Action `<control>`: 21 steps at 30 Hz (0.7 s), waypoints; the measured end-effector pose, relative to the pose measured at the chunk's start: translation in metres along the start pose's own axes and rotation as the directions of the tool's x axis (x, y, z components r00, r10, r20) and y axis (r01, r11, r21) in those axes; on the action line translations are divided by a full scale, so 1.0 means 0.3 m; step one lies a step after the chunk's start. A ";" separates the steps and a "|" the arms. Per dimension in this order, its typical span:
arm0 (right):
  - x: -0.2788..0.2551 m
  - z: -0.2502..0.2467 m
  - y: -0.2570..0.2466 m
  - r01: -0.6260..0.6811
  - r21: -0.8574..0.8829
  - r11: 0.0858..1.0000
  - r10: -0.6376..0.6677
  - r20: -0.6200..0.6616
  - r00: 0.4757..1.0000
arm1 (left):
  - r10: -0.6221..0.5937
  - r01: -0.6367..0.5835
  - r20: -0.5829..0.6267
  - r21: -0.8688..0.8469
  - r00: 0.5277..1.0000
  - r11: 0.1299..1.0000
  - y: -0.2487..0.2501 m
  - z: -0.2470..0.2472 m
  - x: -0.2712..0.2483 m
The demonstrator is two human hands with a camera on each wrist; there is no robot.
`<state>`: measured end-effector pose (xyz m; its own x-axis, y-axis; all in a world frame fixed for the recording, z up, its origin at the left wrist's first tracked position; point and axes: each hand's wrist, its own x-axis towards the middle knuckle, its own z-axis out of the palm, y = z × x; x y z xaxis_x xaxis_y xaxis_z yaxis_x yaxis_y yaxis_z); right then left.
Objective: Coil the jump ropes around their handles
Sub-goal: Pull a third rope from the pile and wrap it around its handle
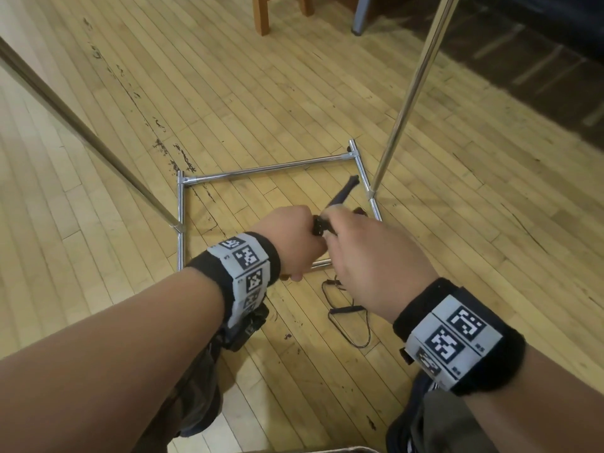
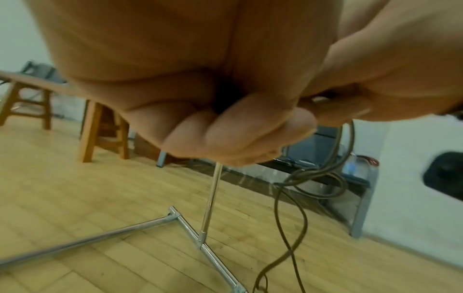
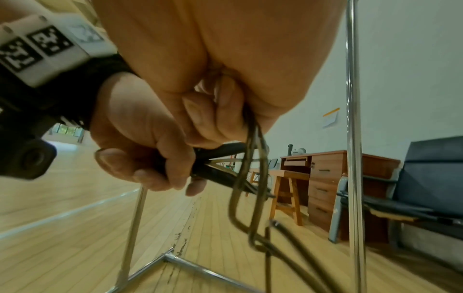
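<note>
The jump rope's two black handles (image 3: 220,164), slim and tapered, are bunched side by side in the left hand (image 1: 291,243), whose fingers (image 3: 160,158) curl fully round their thick ends; the narrow tips stick out beyond the knuckles and splay slightly apart. In the head view one handle (image 1: 343,192) points away from the fists, over the floor. The cord (image 3: 250,178) is a thin, smooth, dull brown-grey line. Several strands run up between the curled fingers and thumb of the right hand (image 1: 376,256), which pinches them just above the handles, touching the left fist. Below that pinch the cord drops in narrow, stiff loops that cross the handle tips, then trails down in loose curves (image 2: 295,208). Its slack end lies in an irregular loop (image 1: 349,318) on the floor beneath the right wrist.

Under both hands stands a chrome tube rack (image 1: 268,170), round polished bars joined into a square base, with uprights (image 1: 411,93) rising either side of the hands. The floor (image 1: 130,158) is pale wooden strip boards, scuffed with dark marks. Beyond are a wooden stool (image 3: 285,190), a reddish wooden desk with drawers (image 3: 325,178) and a dark padded seat (image 3: 426,178).
</note>
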<state>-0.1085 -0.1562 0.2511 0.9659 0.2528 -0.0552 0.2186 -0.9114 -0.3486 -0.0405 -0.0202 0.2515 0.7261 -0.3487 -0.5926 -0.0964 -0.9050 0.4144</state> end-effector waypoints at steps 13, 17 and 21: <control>0.036 -0.028 0.075 -0.481 0.499 0.721 0.425 0.230 0.875 | 0.129 -0.166 -0.114 -0.428 0.985 0.888 0.019 0.053 0.008; 0.040 -0.023 0.087 -0.533 0.611 0.586 0.478 0.271 0.835 | 0.156 -0.196 -0.182 -0.230 0.971 0.953 0.028 0.069 0.007; 0.040 -0.027 0.087 -0.509 0.615 0.602 0.477 0.234 0.847 | 0.163 -0.191 -0.165 -0.168 0.973 0.967 0.023 0.063 0.007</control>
<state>-0.0900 -0.1795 0.2488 0.8904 -0.1447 -0.4316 -0.4448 -0.4780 -0.7574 -0.0526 -0.0316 0.2401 0.8026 -0.4470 -0.3951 -0.1176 -0.7678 0.6298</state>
